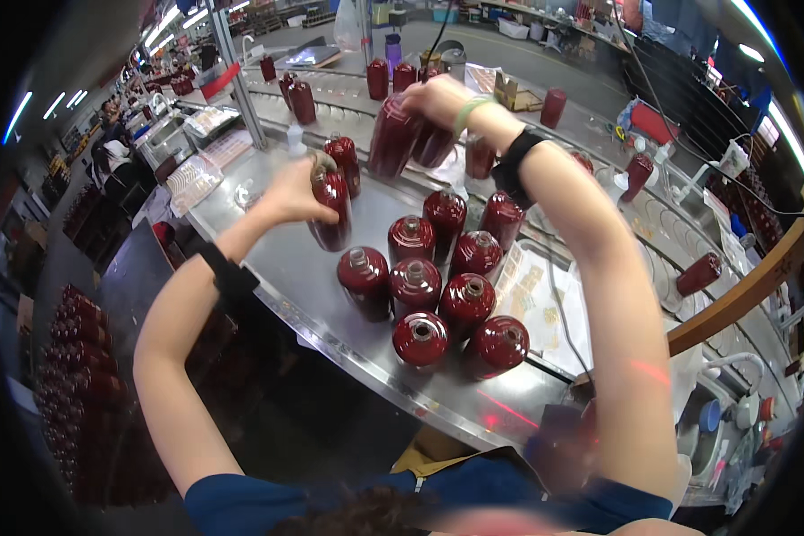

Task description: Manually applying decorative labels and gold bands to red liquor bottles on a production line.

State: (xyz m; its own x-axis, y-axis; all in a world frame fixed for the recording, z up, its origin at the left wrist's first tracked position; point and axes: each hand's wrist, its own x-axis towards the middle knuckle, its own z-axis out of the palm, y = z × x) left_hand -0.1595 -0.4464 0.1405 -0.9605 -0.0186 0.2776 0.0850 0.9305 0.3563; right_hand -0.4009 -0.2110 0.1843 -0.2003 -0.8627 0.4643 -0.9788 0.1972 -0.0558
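Note:
My left hand (293, 191) is closed round a dark red glass bottle (332, 219) at the left of the metal table (286, 268). Another red bottle (345, 166) stands just behind it. Farther off, my right hand (442, 96) grips a large red bottle (393, 138) near its top. A second red bottle (433, 146) hangs or stands right under that hand; whether my fingers hold it too, I cannot tell. Nearer to me, several shiny red bottles with open necks stand upright in a cluster, among them a front bottle (421, 338).
Behind the table runs a conveyor (348, 116) with more red bottles. A metal post (238, 85) rises at the left. Patterned sheets (545, 295) lie right of the cluster, under a hanging cable. A brown curved bar (732, 295) crosses the right side. Many bottles (85, 384) stand low at the left.

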